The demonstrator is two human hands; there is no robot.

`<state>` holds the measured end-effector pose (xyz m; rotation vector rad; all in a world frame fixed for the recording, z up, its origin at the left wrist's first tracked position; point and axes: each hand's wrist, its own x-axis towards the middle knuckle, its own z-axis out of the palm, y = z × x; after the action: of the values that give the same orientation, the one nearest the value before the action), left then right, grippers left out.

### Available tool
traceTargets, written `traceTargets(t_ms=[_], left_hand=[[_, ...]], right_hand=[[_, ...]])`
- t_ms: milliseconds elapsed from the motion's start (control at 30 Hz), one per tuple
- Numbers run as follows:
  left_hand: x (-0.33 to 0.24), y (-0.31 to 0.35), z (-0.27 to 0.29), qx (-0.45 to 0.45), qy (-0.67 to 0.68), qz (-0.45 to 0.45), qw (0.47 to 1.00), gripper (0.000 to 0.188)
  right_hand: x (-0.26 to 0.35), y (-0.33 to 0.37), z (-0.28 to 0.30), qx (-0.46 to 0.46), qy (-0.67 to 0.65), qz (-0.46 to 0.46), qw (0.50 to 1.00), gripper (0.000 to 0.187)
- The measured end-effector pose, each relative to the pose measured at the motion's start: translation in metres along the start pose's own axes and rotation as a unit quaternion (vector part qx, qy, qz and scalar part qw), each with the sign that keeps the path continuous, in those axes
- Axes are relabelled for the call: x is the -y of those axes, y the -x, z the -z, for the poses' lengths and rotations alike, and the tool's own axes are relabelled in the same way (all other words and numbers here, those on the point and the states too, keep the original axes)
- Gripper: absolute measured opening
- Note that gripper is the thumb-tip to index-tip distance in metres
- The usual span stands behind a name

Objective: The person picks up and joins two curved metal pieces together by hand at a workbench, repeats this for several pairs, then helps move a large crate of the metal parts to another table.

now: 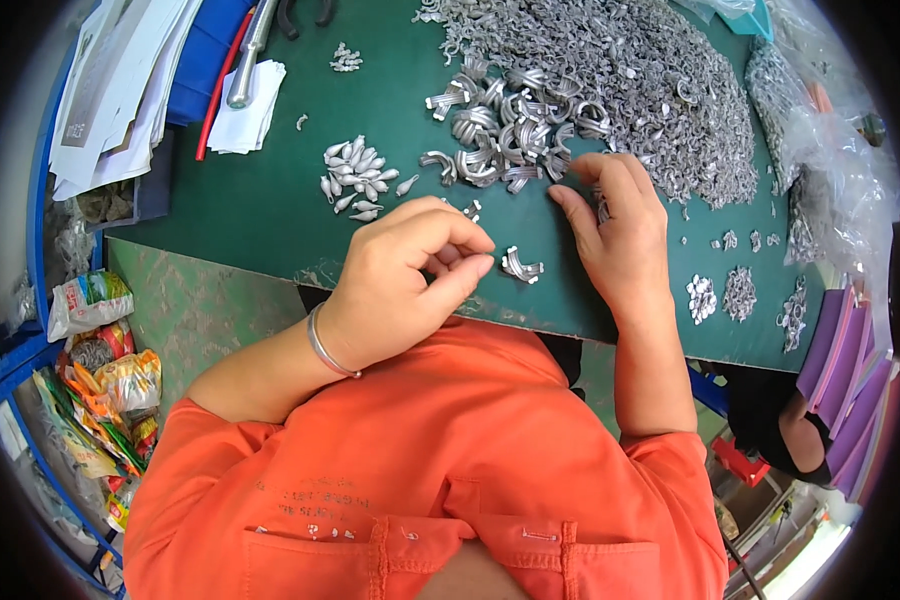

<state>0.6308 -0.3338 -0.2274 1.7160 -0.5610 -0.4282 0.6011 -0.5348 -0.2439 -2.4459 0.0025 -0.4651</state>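
Observation:
My left hand (pixel 405 262) is closed, with thumb and forefinger tips brought together. Whatever lies between those tips, if anything, is too small to make out. Just right of them, a curved silver metal piece (pixel 523 266) rests on the green table. Another small silver piece (pixel 473 210) shows partly beyond the left fingers. My right hand (pixel 622 225) is at the near right edge of a heap of curved ribbed metal pieces (pixel 510 125). Its thumb and forefinger stand apart, and some silver metal shows beneath the palm.
A large mound of small grey metal parts (pixel 630 75) covers the far table (pixel 240 215). Drop-shaped silver pieces (pixel 355 172) lie left; small piles (pixel 739 293) sit right. Papers (pixel 247 110), a red stick (pixel 224 85) and a metal rod (pixel 250 60) lie far left. Plastic bags (pixel 835 150) crowd the right.

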Motion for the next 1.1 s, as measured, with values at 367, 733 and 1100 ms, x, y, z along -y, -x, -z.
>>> traceTargets(t_ms=[367,733,1100], left_hand=[[-0.003,-0.003,0.000,0.020,0.038,0.030,0.999,0.007],[-0.011,-0.013,-0.018,0.035,0.233,0.075,0.969,0.022],[0.000,-0.005,-0.003,0.008,0.268,0.085,0.960,0.018]], right_hand=[[-0.004,0.004,0.003,0.013,-0.142,-0.084,0.986,0.013],[0.009,0.012,0.019,0.149,-0.692,-0.371,0.601,0.016],[0.043,0.012,0.013,0.095,-0.259,-0.013,0.961,0.011]])
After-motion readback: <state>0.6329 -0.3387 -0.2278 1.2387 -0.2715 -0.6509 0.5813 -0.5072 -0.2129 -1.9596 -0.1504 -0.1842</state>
